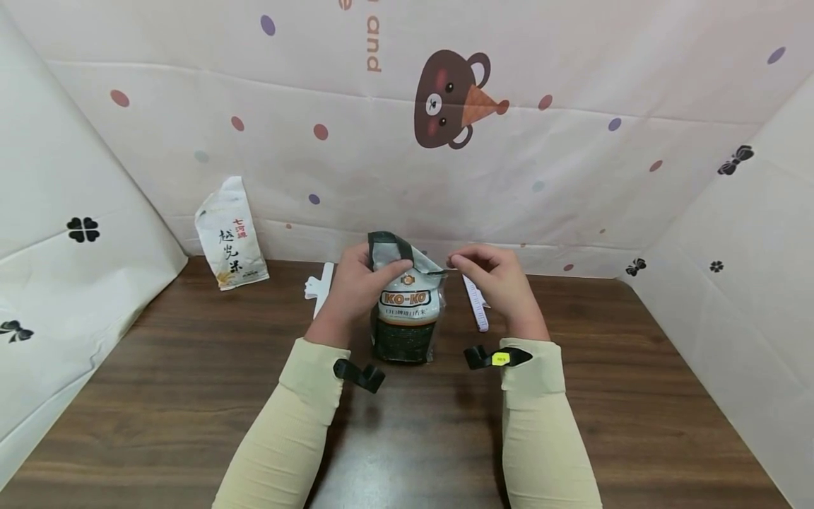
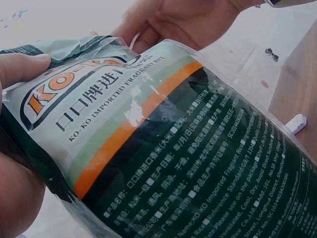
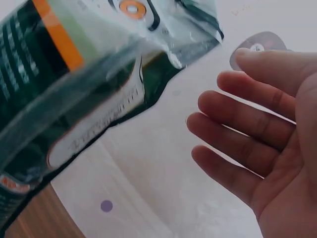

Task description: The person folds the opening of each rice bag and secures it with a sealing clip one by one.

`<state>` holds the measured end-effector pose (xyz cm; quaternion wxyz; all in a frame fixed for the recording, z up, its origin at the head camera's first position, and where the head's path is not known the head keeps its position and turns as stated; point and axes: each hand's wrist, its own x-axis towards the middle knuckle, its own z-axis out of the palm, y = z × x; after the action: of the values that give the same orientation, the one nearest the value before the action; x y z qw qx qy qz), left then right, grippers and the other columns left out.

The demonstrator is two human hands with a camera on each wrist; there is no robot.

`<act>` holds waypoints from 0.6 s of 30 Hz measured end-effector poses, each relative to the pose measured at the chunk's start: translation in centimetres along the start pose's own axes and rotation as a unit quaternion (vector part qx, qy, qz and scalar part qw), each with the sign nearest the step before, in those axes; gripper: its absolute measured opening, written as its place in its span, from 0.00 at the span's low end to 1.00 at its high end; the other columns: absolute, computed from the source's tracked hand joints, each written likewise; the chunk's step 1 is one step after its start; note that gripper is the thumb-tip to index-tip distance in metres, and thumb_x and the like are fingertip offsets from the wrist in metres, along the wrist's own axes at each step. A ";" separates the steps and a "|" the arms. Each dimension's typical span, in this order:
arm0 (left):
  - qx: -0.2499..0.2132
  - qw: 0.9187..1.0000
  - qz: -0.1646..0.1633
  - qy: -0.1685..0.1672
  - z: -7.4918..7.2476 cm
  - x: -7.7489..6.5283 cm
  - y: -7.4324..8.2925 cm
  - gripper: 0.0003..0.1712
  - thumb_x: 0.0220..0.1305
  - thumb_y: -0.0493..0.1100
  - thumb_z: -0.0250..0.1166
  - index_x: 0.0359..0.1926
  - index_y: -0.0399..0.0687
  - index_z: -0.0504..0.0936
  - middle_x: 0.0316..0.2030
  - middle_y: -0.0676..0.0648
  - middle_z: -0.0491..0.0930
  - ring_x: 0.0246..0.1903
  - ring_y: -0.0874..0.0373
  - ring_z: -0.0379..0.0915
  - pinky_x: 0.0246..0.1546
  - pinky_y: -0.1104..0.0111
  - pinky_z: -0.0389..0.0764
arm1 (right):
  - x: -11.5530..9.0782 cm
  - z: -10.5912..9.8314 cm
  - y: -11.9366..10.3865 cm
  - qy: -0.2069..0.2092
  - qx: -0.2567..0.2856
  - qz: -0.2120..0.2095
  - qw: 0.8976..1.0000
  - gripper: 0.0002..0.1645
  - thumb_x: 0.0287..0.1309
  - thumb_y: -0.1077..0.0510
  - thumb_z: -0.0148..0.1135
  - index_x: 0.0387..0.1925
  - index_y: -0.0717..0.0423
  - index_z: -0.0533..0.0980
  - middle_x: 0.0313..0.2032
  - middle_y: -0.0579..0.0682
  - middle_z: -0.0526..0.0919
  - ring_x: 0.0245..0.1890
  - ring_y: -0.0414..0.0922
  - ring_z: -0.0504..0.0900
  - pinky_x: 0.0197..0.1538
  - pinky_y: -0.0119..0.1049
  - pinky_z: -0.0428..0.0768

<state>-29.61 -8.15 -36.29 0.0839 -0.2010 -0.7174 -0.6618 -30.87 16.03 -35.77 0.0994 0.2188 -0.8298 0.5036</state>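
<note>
A KO-KO rice bag (image 1: 407, 318), green and white with an orange stripe, stands upright on the table, its top folded over. My left hand (image 1: 357, 286) grips its upper left side, the thumb (image 2: 27, 67) lying across the front near the logo. Just off the bag's upper right corner is my right hand (image 1: 499, 279). In the right wrist view the right hand's fingers (image 3: 242, 134) are loosely bent and apart from the bag, with nothing in them.
Behind my left hand lies a white plastic piece (image 1: 324, 286); a long white strip (image 1: 475, 304) lies right of the bag. Another white rice bag (image 1: 232, 237) leans on the back cloth at the left. Printed cloth (image 1: 356, 170) walls the brown table (image 1: 610, 396) at the back and sides.
</note>
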 end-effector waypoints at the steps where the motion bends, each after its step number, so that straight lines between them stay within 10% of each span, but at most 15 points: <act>1: -0.001 1.000 0.002 0.000 0.0 0.0 0.0 0.11 0.62 0.42 0.67 0.43 0.40 0.84 0.34 0.41 0.84 0.33 0.56 0.80 0.36 0.62 0.80 | 0.0 0.0 0.1 0.005 -0.002 0.006 1.000 0.15 0.65 0.49 0.61 0.46 0.53 0.83 0.43 0.53 0.85 0.42 0.38 0.81 0.47 0.32 0.78; 10: 0.001 1.000 -0.003 0.003 0.0 -0.1 0.0 0.11 0.63 0.42 0.67 0.43 0.41 0.83 0.35 0.41 0.84 0.34 0.56 0.80 0.35 0.61 0.80 | 0.3 -0.1 0.4 0.069 0.010 0.035 0.997 0.14 0.65 0.55 0.60 0.42 0.62 0.83 0.40 0.61 0.85 0.30 0.41 0.78 0.32 0.31 0.77; 18: 0.003 1.000 -0.013 0.004 0.1 -0.1 0.2 0.11 0.62 0.43 0.67 0.44 0.43 0.84 0.36 0.42 0.84 0.34 0.56 0.80 0.36 0.62 0.80 | 0.6 -0.3 2.5 0.095 0.017 0.065 0.993 0.16 0.64 0.51 0.62 0.43 0.59 0.83 0.39 0.52 0.86 0.39 0.36 0.81 0.44 0.28 0.77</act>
<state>-29.47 -8.10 -36.18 0.0787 -0.1891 -0.7214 -0.6616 -32.59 17.07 -37.37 0.1412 0.1175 -0.8201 0.5419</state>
